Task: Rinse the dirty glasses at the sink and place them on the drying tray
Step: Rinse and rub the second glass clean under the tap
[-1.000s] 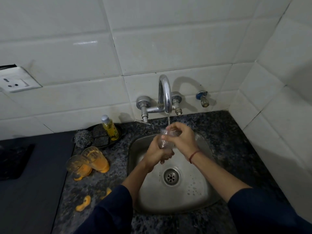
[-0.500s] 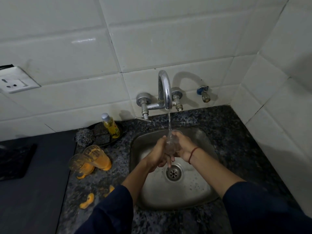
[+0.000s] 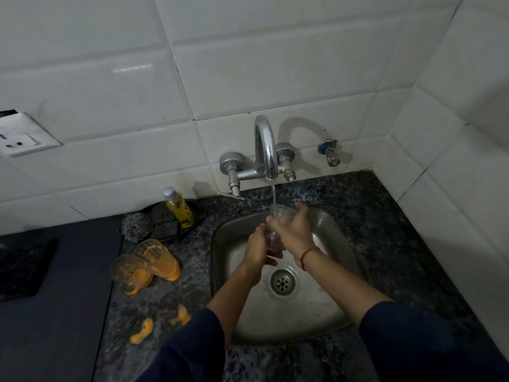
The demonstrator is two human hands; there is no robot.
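Head view. The left hand (image 3: 257, 249) and the right hand (image 3: 294, 232) both grip one clear glass (image 3: 282, 213) above the sink (image 3: 334, 274).

- Left hand: fingers curled round the lower part of the glass.
- Right hand: fingers wrapped round the upper part, just under the rim. A red thread (image 3: 305, 256) circles this wrist.
- The glass is tilted, mouth up and away from the person. Its mouth sits under the faucet (image 3: 265, 144), and the water stream (image 3: 273, 193) runs into it.
- The drain (image 3: 283, 282) lies below the hands, towards the person.

Left of the hands, on the speckled countertop (image 3: 385, 244):

- Two dirty glasses (image 3: 157, 259), smeared orange, touch each other beside the sink. Whether they are upright or tipped cannot be told.
- Orange blobs (image 3: 141, 334) lie nearer the person than these glasses.
- Further from the person, a black dish (image 3: 197, 213) carries a yellow soap bottle (image 3: 179, 209), with a steel scrubber (image 3: 136, 226) at its left edge.

A wall socket (image 3: 19, 139) is far left of the hands. A small second tap (image 3: 329, 153) is on the wall above and right of them.
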